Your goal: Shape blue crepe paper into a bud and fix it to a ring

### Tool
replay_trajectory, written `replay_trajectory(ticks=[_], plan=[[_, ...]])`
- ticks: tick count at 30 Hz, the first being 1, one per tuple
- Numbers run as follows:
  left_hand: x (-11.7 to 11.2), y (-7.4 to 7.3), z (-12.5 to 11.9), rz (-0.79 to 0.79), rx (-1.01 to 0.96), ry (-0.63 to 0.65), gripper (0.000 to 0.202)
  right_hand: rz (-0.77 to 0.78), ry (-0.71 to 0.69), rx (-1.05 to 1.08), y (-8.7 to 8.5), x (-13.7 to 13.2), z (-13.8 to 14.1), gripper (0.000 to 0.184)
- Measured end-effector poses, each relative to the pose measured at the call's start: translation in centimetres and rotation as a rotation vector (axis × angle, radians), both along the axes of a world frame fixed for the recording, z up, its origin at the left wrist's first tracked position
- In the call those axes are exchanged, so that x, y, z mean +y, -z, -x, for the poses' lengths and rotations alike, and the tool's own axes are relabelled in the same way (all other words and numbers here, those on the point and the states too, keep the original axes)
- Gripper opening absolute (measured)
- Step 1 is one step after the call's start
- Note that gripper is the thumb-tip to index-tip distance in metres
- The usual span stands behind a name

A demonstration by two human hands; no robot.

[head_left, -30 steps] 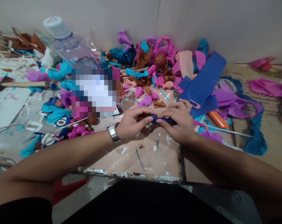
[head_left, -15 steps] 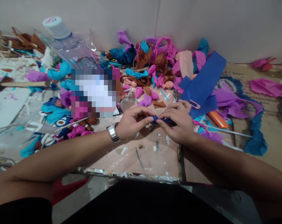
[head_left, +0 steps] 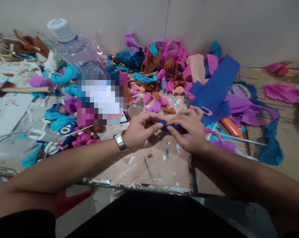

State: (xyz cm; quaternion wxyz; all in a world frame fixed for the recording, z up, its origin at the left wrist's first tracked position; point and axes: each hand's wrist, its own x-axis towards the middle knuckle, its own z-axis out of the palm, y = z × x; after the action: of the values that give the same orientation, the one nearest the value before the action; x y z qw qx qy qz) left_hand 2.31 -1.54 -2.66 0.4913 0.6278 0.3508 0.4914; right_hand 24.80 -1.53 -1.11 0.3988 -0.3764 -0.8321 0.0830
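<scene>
Both my hands meet over the middle of the board and pinch one small piece of dark blue crepe paper point(head_left: 167, 126). My left hand point(head_left: 140, 129), with a metal watch point(head_left: 121, 141) on its wrist, grips the paper's left end between thumb and fingertips. My right hand point(head_left: 189, 130) closes on the right end, fingers curled over it. The paper is bunched and mostly hidden between the fingers. A larger flat blue paper sheet point(head_left: 216, 87) with a pink clip point(head_left: 206, 110) lies just behind my right hand.
A glass-topped board point(head_left: 164, 165) lies under my hands with paper scraps on it. Crumpled pink, purple, brown and cyan paper pieces point(head_left: 164, 76) are heaped behind. A clear plastic bottle point(head_left: 75, 49) stands at the back left, an orange cutter point(head_left: 230, 127) lies to the right, and a small round glass dish point(head_left: 135, 109) sits nearby.
The fingers of both hands have shifted slightly on the blue paper, bunching it tighter between them. Arms and everything else stay where they were.
</scene>
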Motion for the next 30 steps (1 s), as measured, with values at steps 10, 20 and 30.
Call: replay_trajectory(ticks=[10,20,30], plan=[[0.00,-0.09,0.11,-0.068,0.065,0.022,0.021,-0.001,0.006,-0.001,0.09,-0.03,-0.08,0.010],[0.25,-0.30,0.36,-0.194,0.182,0.001,0.026,-0.003,-0.003,-0.018,0.04,-0.04,0.03,0.011],[0.19,0.34,0.51,-0.051,0.133,-0.030,0.030,-0.020,0.009,-0.006,0.43,0.15,0.01,0.008]])
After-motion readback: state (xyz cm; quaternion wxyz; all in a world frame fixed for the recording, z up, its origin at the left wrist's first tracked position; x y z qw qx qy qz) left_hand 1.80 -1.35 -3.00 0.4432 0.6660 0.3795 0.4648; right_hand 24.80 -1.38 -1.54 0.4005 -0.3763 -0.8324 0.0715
